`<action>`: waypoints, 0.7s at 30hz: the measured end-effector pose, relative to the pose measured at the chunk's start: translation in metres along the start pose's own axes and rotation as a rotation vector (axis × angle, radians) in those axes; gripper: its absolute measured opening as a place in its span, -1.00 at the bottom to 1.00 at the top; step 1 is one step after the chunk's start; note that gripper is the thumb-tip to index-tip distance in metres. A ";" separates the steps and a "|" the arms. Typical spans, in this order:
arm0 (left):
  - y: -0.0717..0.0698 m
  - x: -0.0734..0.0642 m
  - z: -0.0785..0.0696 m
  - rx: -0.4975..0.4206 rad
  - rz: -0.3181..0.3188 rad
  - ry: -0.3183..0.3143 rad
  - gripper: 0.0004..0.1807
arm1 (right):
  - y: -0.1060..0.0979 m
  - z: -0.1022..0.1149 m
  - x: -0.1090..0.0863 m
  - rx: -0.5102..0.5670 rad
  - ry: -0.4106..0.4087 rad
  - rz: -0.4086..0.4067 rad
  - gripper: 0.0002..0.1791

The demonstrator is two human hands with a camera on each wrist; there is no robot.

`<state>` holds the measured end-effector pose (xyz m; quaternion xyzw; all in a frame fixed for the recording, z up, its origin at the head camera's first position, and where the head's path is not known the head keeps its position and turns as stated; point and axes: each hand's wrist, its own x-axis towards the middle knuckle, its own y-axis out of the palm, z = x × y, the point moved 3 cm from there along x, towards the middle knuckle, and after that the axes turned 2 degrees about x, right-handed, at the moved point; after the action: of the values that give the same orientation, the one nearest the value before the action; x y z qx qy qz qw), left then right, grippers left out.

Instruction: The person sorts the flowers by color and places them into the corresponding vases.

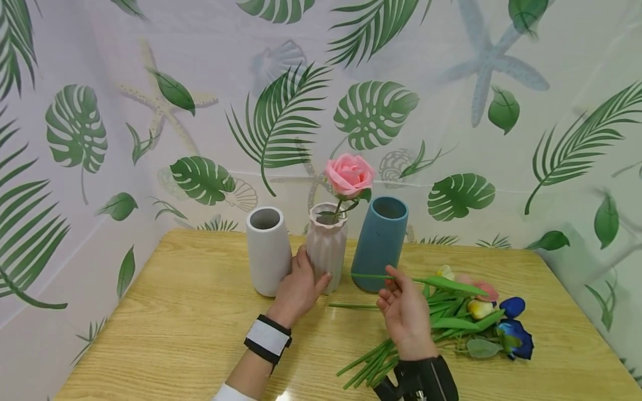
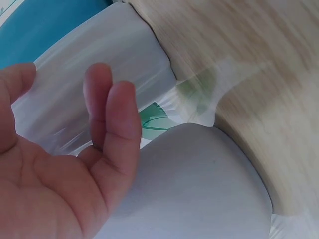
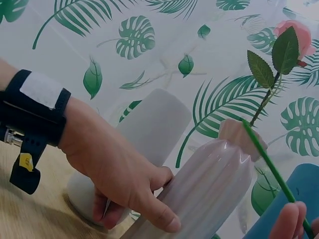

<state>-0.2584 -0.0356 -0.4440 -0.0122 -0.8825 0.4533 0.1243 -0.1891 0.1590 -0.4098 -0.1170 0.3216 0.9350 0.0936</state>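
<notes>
My left hand (image 1: 297,291) holds the pale pink fluted vase (image 1: 328,250) low on its side. Its thumb lies across the front, and the other fingers sit between this vase and the white vase (image 1: 268,256). A pink rose (image 1: 350,175) stands in the fluted vase. My right hand (image 1: 408,320) pinches a green flower stem (image 3: 271,167), whose bare end points left, in front of the blue vase (image 1: 382,239). Which bloom belongs to this stem is hard to tell among the flowers behind the hand. In the left wrist view the fingertips (image 2: 122,99) overlap the fluted vase.
Several flowers lie in a pile at the right of the wooden table (image 1: 200,312), among them yellow-white tulips (image 1: 480,308), a blue tulip (image 1: 512,307) and a dark blue bloom (image 1: 519,341). Their stems (image 1: 368,359) reach toward the front. A leaf-printed cloth (image 1: 311,33) hangs behind.
</notes>
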 end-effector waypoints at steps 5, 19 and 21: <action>-0.001 -0.001 -0.001 0.014 -0.011 0.009 -0.12 | 0.000 -0.001 0.002 0.017 -0.045 -0.022 -0.83; 0.002 0.000 0.001 0.041 -0.024 0.021 -0.13 | -0.001 0.002 0.000 0.072 -0.100 -0.075 -0.78; 0.002 0.000 0.001 0.038 -0.027 0.025 -0.13 | 0.000 0.003 0.000 0.066 -0.125 -0.071 -0.76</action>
<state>-0.2584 -0.0354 -0.4459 -0.0036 -0.8722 0.4682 0.1415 -0.1894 0.1605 -0.4075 -0.0669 0.3414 0.9254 0.1505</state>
